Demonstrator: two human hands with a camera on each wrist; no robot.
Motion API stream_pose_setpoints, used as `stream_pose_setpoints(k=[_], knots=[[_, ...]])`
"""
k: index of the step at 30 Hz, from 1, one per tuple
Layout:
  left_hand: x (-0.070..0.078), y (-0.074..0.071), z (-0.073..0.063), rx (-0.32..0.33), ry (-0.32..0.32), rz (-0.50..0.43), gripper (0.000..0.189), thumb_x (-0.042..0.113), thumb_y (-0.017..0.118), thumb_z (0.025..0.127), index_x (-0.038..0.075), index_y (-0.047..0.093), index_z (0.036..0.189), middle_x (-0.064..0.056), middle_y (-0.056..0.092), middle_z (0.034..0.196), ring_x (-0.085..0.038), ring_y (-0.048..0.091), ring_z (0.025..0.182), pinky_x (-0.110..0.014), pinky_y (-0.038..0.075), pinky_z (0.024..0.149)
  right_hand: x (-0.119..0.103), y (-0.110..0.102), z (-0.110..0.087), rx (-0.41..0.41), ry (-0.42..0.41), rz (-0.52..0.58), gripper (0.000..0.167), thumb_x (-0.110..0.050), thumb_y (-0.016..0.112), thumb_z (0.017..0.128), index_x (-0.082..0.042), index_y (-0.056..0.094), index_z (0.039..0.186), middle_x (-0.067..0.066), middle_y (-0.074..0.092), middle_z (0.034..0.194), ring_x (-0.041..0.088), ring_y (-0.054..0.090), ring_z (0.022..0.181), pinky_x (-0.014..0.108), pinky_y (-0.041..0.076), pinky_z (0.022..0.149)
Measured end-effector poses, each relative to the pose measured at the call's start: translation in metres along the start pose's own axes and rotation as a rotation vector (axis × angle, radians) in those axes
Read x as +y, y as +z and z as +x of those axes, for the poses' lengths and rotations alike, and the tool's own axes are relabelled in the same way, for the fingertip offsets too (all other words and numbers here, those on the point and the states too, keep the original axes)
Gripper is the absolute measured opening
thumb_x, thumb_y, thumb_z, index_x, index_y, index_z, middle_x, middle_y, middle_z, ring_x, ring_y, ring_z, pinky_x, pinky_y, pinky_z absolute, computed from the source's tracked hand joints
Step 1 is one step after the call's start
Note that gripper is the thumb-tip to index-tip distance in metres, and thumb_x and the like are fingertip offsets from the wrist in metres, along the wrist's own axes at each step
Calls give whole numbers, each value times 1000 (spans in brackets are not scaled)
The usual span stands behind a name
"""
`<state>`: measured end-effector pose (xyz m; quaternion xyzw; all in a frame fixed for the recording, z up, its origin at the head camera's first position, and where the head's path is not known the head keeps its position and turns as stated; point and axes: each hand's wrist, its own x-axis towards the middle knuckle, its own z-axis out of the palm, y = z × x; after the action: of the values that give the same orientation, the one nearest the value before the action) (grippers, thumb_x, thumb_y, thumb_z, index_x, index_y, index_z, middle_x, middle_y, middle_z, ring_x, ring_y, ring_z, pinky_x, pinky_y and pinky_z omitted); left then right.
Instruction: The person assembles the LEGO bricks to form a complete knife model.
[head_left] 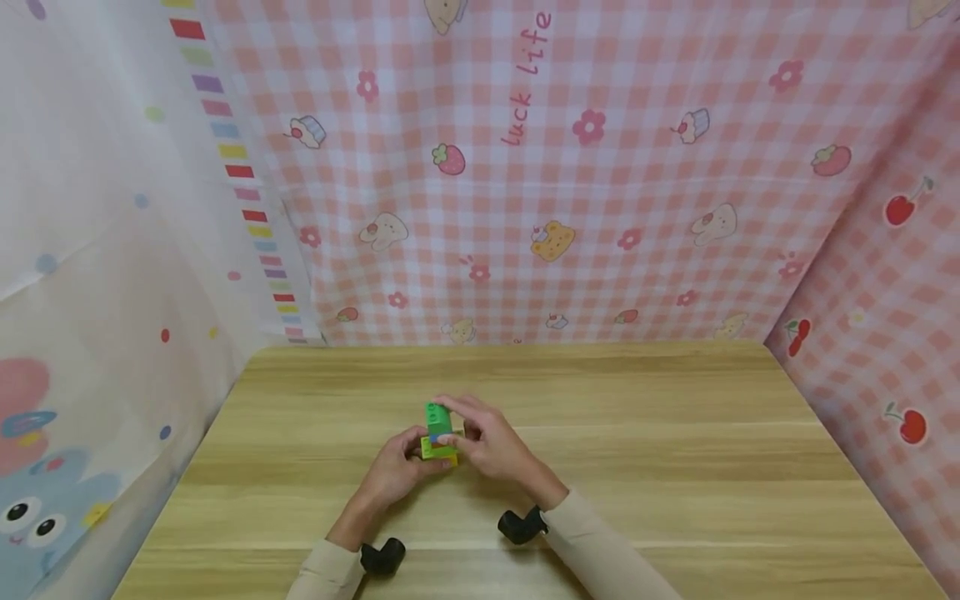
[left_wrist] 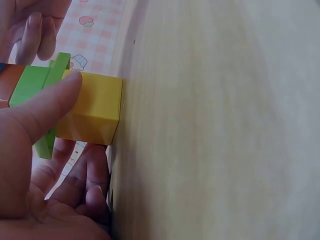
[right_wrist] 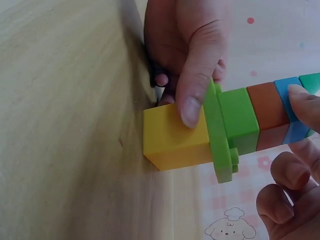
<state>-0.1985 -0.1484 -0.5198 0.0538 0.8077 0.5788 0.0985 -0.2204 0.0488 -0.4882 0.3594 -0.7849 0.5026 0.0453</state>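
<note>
A tower of toy building blocks stands on the table between the hands. Its base is a yellow block, with a wider light green plate above. A light green block, an orange-brown block, a blue block and a darker green block follow upward. My left hand holds the base, its thumb pressed along the yellow block and its fingers around the far side. High on the tower, my right hand grips the green block, with one digit lying against the blue block.
The wooden table extends around the hands. Behind it hangs a pink checked cloth, with printed cloths at both sides. Black wrist-worn devices sit near both sleeve cuffs.
</note>
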Motion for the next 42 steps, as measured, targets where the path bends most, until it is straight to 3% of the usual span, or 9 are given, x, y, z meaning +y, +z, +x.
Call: stream_pose_setpoints(k=[6, 11, 16, 20, 25, 31, 34, 42], knots=[[0, 0, 0, 9, -10, -20, 41, 15, 82, 82, 15, 63, 118, -2, 72, 106, -19, 61, 91, -34, 45, 80, -2, -1, 0, 2, -9, -24, 55, -14, 70, 92, -13, 51, 144, 7, 61, 121, 5, 44, 65, 18, 39, 57], [1, 1, -1, 7, -19, -30, 47, 16, 82, 82, 14, 57, 122, -4, 73, 104, -19, 62, 89, -33, 45, 78, -4, -2, -3, 2, 33, -73, 64, -9, 70, 92, -15, 44, 149, 4, 58, 118, 13, 44, 76, 20, 37, 65], [2, 4, -2, 23, -11, 8, 51, 16, 81, 83, 14, 54, 126, -3, 70, 91, -17, 53, 77, -28, 41, 67, -3, -5, -5, 34, 94, -102, 66, -13, 71, 92, -19, 42, 151, 3, 58, 128, 15, 47, 88, 25, 40, 73], [5, 7, -2, 23, 11, 24, 54, 15, 80, 84, 14, 51, 130, -3, 71, 91, -17, 54, 77, -28, 42, 67, -2, -9, -7, 76, 117, -112, 67, -15, 71, 91, -20, 42, 151, 4, 57, 133, 14, 48, 92, 27, 43, 75], [10, 12, -2, 31, 35, 38, 55, 16, 79, 85, 15, 50, 132, -4, 72, 96, -19, 57, 81, -31, 45, 71, -1, -16, -9, 114, 104, -108, 65, -17, 72, 91, -18, 43, 150, 4, 61, 123, 14, 50, 92, 28, 43, 77], [15, 18, -3, 20, 90, 28, 61, 15, 78, 86, 15, 46, 138, -8, 72, 104, -20, 64, 88, -34, 50, 79, 2, -23, -10, 141, 121, -45, 62, -16, 72, 92, -12, 46, 148, 7, 64, 123, 19, 60, 96, 36, 48, 85], [16, 21, -2, 4, 110, 21, 65, 15, 77, 87, 17, 44, 143, -10, 72, 107, -22, 67, 93, -38, 53, 84, 4, -27, -12, 161, 159, -3, 62, -17, 71, 92, -17, 45, 148, 8, 64, 127, 20, 64, 98, 39, 50, 86], [23, 30, -1, -47, 130, 10, 79, 17, 79, 86, 21, 35, 152, -9, 70, 109, -20, 66, 94, -35, 53, 87, 9, -38, -17, 162, 313, 139, 61, -14, 69, 94, -22, 43, 150, 12, 57, 136, 28, 68, 98, 29, 55, 76]])
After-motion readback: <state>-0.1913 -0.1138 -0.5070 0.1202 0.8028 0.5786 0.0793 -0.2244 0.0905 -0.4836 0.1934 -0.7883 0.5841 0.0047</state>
